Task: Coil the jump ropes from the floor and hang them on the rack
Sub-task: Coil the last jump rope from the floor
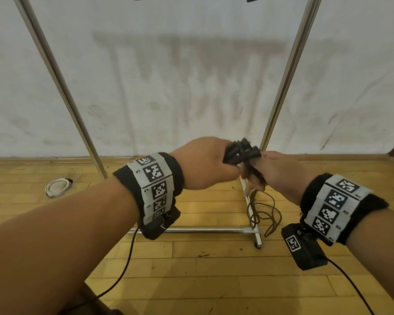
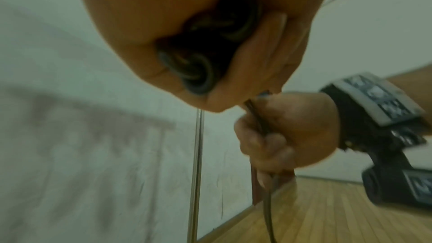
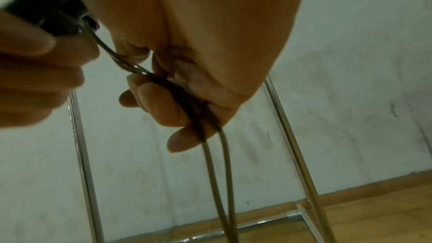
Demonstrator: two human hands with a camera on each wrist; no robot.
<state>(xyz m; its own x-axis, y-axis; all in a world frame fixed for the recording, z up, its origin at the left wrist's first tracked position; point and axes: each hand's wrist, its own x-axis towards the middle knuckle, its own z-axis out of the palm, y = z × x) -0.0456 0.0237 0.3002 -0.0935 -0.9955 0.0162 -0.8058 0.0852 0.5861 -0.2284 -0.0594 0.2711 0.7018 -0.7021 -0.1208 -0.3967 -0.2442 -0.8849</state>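
My left hand [image 1: 205,163] grips the two black handles [image 1: 242,152] of a jump rope, held together in front of the rack. In the left wrist view the handle ends [image 2: 196,73] show inside my curled fingers. Just right of it, my right hand [image 1: 273,171] pinches the two thin olive cords [image 3: 215,154] right below the handles. The cords hang down to a loose tangle [image 1: 263,214] on the wood floor by the rack's foot. The metal rack [image 1: 284,76] stands against the white wall, its top bar out of view.
A coiled white rope [image 1: 57,185] lies on the floor at the left, near the rack's left upright [image 1: 62,87]. The rack's base bar [image 1: 205,230] runs across the floor below my hands. Black cables trail from both wrist cameras.
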